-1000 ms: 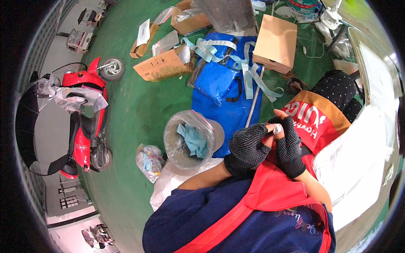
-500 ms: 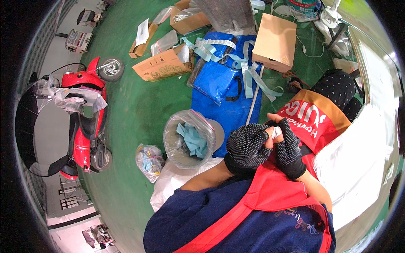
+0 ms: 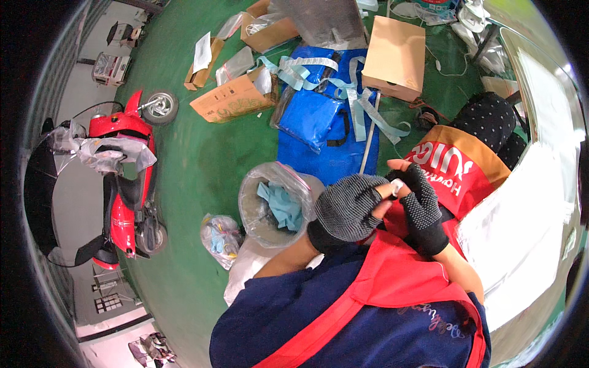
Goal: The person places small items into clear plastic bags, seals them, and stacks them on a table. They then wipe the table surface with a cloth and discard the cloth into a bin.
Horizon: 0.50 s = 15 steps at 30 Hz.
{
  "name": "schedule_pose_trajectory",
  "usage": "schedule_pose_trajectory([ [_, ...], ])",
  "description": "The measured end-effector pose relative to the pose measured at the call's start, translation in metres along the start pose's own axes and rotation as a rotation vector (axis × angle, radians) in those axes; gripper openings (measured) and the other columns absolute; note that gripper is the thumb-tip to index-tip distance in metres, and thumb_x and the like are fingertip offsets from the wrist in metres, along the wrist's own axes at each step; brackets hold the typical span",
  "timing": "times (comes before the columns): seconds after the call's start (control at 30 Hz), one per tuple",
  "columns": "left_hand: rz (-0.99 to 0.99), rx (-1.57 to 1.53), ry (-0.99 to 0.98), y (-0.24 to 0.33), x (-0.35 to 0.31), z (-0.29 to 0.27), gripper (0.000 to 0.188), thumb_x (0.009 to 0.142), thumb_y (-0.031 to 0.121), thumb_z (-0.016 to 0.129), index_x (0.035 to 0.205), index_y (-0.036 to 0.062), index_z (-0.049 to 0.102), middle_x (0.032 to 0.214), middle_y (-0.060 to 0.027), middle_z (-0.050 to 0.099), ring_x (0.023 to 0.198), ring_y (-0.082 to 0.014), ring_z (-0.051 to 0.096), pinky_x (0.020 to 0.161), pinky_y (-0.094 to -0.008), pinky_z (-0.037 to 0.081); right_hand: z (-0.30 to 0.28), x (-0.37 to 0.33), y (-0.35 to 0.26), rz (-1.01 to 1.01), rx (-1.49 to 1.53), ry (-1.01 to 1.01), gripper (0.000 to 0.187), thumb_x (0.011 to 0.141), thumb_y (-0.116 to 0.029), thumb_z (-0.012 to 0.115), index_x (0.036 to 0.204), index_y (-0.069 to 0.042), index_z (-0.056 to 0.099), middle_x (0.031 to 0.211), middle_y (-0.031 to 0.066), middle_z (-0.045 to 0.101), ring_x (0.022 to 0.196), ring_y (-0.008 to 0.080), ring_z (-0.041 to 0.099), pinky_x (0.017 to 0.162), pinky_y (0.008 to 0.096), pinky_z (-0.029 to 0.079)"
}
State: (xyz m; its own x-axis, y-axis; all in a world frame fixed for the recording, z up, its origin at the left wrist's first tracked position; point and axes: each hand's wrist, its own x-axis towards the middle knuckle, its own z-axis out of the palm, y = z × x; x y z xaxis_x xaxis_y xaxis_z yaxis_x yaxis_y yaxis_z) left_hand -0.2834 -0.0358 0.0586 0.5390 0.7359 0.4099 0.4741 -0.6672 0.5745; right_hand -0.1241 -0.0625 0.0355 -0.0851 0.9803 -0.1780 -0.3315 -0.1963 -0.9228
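Observation:
In front of my red apron, both hands meet, each in a black fingerless glove with pale dots. My left hand is curled, its thumb and finger pinching at a small white piece, too small to name. From the other side my right hand grips the same piece with bent fingers; one of its fingertips sticks out at the top. Left of my hands stands a round bin lined with clear plastic. Light-blue crumpled strips lie inside it.
Beyond my hands, blue plastic-wrapped packs and light-blue label strips lie on a blue sheet. Cardboard boxes stand behind. A white board-like surface is at right, a red scooter far left, a stuffed plastic bag beside the bin.
My left hand has shifted a little to the left and turned slightly, showing more of its back. Both hands still meet at the small white piece.

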Motion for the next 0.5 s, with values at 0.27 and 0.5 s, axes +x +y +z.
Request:
schedule_pose_trajectory([
  [0.27, 0.085, 0.009, -0.005, -0.002, -0.004, 0.019, 0.035, 0.068, 0.007, 0.067, 0.103, 0.0045, 0.06, 0.083, -0.0073, 0.063, 0.071, -0.0251, 0.06, 0.059, -0.0358, 0.048, -0.003, -0.006, 0.001, -0.098, -0.188, 0.021, 0.031, 0.087, -0.002, 0.041, 0.117, -0.001, 0.05, 0.077, 0.0047, 0.056, 0.067, 0.0086, 0.053, 0.062, 0.0222, 0.044],
  [0.5, 0.023, 0.148, -0.009, -0.003, 0.0, 0.016, 0.029, 0.069, 0.005, 0.069, 0.095, 0.0054, 0.056, 0.077, -0.0079, 0.061, 0.065, -0.0242, 0.059, 0.054, -0.0351, 0.047, 0.002, -0.002, -0.005, -0.002, 0.04, -0.042, 0.027, 0.094, -0.019, 0.046, 0.11, 0.001, 0.052, 0.081, 0.0033, 0.059, 0.071, 0.008, 0.055, 0.064, 0.0203, 0.044],
])
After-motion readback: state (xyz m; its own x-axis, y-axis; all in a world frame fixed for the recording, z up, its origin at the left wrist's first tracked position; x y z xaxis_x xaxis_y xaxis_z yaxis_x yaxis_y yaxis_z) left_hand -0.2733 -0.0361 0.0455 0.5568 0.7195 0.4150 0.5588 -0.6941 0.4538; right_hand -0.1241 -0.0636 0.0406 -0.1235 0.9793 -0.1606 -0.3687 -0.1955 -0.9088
